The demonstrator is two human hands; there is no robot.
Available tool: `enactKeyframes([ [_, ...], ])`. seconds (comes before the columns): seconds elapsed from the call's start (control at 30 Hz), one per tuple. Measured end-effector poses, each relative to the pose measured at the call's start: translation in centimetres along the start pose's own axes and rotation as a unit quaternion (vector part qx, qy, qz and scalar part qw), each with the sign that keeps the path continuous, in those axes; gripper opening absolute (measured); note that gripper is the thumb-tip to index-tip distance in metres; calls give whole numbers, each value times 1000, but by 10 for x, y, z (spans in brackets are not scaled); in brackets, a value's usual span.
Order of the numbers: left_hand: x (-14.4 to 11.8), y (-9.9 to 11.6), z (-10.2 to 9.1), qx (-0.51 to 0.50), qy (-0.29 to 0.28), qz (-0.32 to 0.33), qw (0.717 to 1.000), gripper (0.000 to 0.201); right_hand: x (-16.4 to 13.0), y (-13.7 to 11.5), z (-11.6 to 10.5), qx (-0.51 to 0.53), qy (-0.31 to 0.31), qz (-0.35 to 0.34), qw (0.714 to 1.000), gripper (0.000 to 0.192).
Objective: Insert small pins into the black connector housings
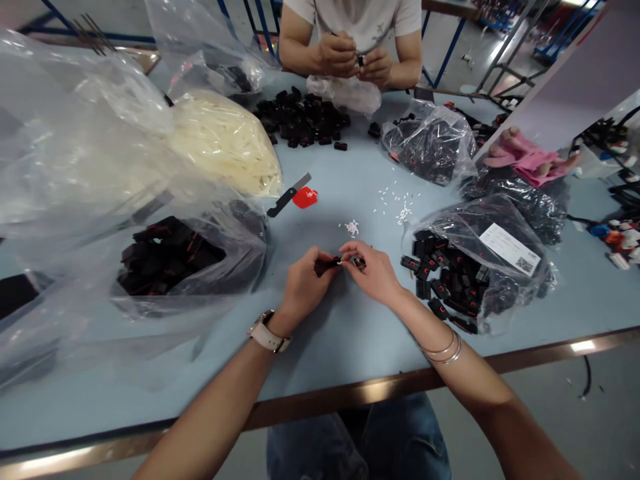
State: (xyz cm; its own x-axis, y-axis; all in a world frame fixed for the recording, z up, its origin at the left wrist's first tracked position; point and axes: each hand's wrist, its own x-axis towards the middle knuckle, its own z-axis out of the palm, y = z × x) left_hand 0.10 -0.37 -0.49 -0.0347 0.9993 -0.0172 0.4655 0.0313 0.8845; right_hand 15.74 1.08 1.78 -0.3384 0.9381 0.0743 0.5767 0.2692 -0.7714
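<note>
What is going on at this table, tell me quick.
A person seated at a light blue table holds a small black connector between the left hand and the right hand. Open bags of black parts lie at either side, tiny white pieces just beyond. Across the table, a co-worker's hands handle a similar part.

Person, own body: bare forearms, no sleeves in view. Left hand (pixel 305 287): wristwatch (pixel 267 333) with pale strap and light case at wrist. Right hand (pixel 376 273): two thin silver bangles (pixel 445 350) at wrist. Blue jeans (pixel 360 440) on lap.
</note>
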Motion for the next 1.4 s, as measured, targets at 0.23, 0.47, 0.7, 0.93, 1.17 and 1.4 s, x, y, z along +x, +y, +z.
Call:
enactKeyframes([
  [0.23,1,0,1,-1,2,2,1000,10,-1,1,2,-27,14,0,1000,23],
  [0.47,1,0,-1,31,3,2,1000,11,-2,4,7,-119,9,-47,992,21],
  [0.7,2,2,-3,65,3,-1,998,6,-8,5,14,-226,-8,-90,970,27],
  [0.93,4,2,-3,69,14,-11,997,11,-9,2,8,-192,-36,-59,979,30],
  [1.17,3,1,-3,47,10,-9,999,13,-15,4,10,50,162,-33,985,33],
  [1.4,3,-3,-3,10,-1,-2,1000,12,-22,14,21,140,204,-12,969,54],
])
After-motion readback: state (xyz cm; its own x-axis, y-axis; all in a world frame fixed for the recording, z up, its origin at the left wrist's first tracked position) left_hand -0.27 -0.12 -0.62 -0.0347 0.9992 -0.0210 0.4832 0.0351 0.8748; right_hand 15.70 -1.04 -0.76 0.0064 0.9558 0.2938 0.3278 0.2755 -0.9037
